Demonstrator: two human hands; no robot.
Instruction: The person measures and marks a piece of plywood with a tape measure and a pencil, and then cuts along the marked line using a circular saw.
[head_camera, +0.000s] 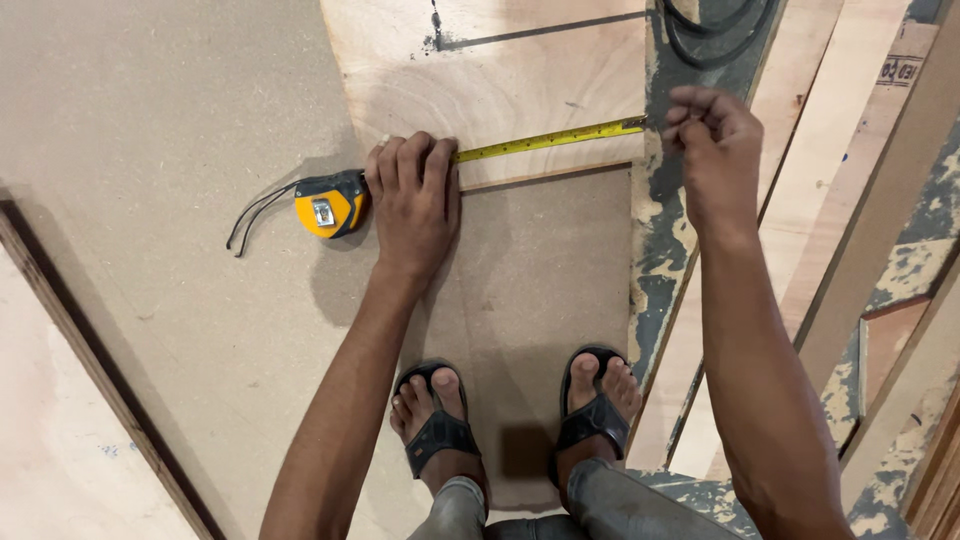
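Observation:
A yellow and grey tape measure (331, 204) lies on a brown fibreboard sheet (180, 180), its yellow blade (548, 140) pulled out to the right across a pale plywood piece (500, 80). My left hand (413, 200) presses flat on the blade just right of the case. My right hand (712, 150) hovers with fingers curled at the blade's far end, near the plywood's right edge; I cannot tell if it pinches anything. My two feet in black sandals (437, 425) stand on the board below.
A black cord loop (712, 35) lies on the paint-stained floor at the top right. Long wooden planks and strips (880, 200) lean along the right side. A dark wooden edge strip (100, 370) runs diagonally at the lower left.

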